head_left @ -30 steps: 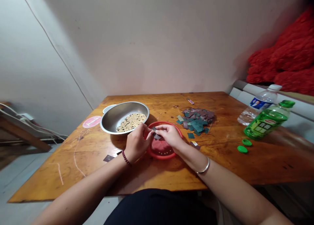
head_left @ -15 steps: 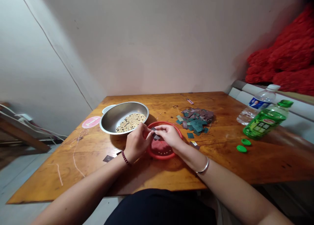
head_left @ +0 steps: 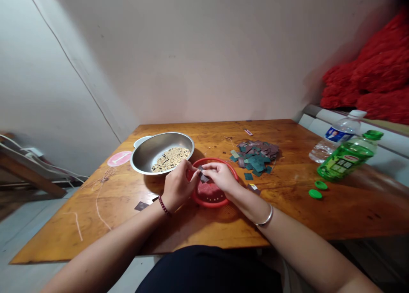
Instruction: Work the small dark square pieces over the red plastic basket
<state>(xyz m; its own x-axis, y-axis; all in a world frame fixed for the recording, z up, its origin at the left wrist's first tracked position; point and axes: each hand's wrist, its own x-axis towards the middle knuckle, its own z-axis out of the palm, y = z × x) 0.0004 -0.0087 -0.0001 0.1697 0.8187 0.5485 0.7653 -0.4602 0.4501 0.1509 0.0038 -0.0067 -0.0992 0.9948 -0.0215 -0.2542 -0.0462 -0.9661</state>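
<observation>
Above a red plastic mesh basket (head_left: 211,205), my two hands meet fingertip to fingertip. Between them is a small dark square piece (head_left: 205,179), thin and partly covered by the fingers. My left hand (head_left: 179,183) is closed in a pinch at its left side, and my right hand (head_left: 221,178) pinches it from the right. Small pale spots show low in the basket. Beyond my left hand stands a steel bowl (head_left: 142,156), tilted, with pale and black bead-like grains (head_left: 172,159) inside. A pile of dark green and brown square pieces (head_left: 257,156) lies to the right.
Green bottle (head_left: 348,156) and clear water bottle (head_left: 335,135) lean at the right, near two green caps (head_left: 315,194). A pink round label (head_left: 119,159), loose string (head_left: 99,203) and dark squares (head_left: 141,206) lie left on the wooden table (head_left: 223,235). Red fluffy material (head_left: 377,80) is stacked far right.
Almost nothing differs. Both hands keep their pinch on the dark square piece over the basket, and the whole view has shifted very slightly.
</observation>
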